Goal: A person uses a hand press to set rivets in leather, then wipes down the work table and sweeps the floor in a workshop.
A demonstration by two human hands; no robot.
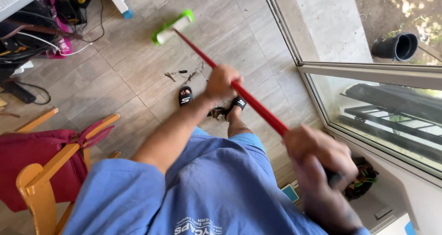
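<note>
Plainly, both hands grip a broom's red handle (258, 107) — the left hand (222, 82) closed around it midway, the right hand (317, 147) closed near its top end. Its green-and-white head (172, 26) sits on the tiled floor (129, 69), beyond a scatter of dry debris (191, 73) just ahead of two black sandals (185, 96). A yellow chair (39, 184) with a red cushion (32, 161) stands at left.

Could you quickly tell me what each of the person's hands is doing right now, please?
Left hand: closed around the red broom handle, midway down it.
Right hand: closed around the upper end of the same handle.
</note>
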